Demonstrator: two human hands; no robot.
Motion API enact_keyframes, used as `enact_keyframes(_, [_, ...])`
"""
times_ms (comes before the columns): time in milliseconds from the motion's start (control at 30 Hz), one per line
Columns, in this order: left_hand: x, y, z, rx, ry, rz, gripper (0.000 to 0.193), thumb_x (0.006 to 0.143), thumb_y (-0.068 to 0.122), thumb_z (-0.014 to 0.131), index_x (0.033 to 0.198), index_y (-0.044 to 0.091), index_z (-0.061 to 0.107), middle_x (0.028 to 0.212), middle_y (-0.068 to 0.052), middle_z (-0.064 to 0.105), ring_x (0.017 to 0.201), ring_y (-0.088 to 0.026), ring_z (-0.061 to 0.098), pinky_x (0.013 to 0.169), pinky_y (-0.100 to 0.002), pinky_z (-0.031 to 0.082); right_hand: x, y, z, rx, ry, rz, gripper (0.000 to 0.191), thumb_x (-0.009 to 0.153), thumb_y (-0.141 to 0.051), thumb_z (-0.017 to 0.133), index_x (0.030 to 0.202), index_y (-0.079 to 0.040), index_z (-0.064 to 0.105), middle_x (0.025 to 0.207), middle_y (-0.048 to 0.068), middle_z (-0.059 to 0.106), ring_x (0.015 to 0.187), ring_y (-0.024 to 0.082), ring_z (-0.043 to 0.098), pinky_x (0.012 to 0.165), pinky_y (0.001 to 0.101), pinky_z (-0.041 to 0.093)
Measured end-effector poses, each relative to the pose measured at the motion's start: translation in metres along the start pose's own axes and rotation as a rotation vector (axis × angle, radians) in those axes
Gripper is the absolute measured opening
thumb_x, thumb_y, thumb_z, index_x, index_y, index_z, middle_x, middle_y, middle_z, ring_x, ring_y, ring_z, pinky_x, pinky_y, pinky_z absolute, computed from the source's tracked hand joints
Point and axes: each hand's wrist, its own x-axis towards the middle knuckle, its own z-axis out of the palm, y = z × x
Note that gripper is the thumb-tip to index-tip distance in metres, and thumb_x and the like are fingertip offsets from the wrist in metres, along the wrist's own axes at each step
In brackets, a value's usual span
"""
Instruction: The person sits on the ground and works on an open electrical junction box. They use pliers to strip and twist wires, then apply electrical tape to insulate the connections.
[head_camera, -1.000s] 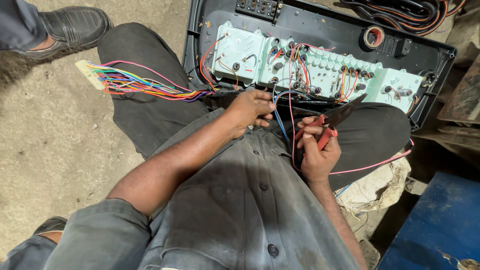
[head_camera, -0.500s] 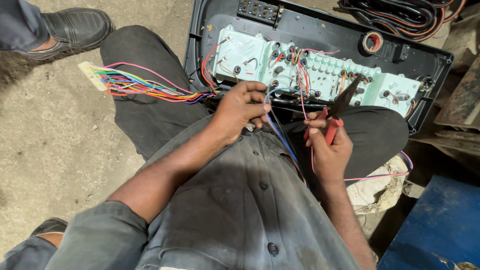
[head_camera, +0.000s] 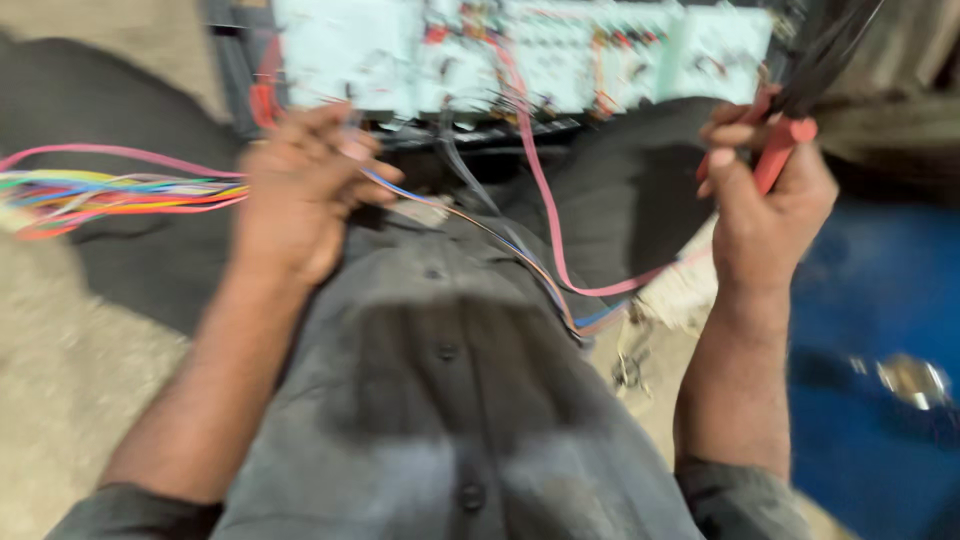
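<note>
Left hand (head_camera: 300, 195), seen from my head camera, pinches thin wires (head_camera: 470, 225) just below the pale green circuit panel (head_camera: 520, 50) resting across my lap, while my right hand (head_camera: 765, 205) is clenched around red-handled pliers (head_camera: 790, 120) beside the panel's right end.
</note>
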Motion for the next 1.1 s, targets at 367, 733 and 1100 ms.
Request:
enact_keyframes(367, [0.029,0.032,0.051,0.093,-0.01,0.066,0.026,0.108,-0.012,0.065,0.132,-0.006,0.054,0.102,-0.021,0.071,0.079,-0.031,0.073,0.067,-0.038,0.062,-0.065,0.03,-0.089,0.047,0.482,0.132,0.013,0.102,0.012,0.06,0.111,0.005,0.065,0.11,0.02,0.071,0.069,0.015,0.061,0.06,0.0235,0.047])
enact_keyframes(733, [0.027,-0.017,0.049,0.739,-0.171,-0.069,0.035,0.091,0.002,0.068,0.124,-0.004,0.06,0.092,-0.008,0.069,0.073,-0.015,0.07,0.06,-0.027,0.061,-0.077,0.033,-0.048,0.08,0.446,0.179,0.015,0.102,0.009,0.063,0.116,0.007,0.069,0.11,0.017,0.071,0.077,0.016,0.064,0.069,0.0268,0.051])
enact_keyframes(1100, [0.015,-0.039,0.015,0.44,-0.035,0.086,0.016,0.092,0.002,0.075,0.105,-0.004,0.069,0.082,-0.006,0.069,0.068,-0.011,0.066,0.06,-0.025,0.058,-0.035,0.009,0.089,0.263,-0.15,0.374,0.019,0.094,0.0,0.067,0.112,0.004,0.072,0.108,0.01,0.072,0.075,0.009,0.062,0.065,0.023,0.051])
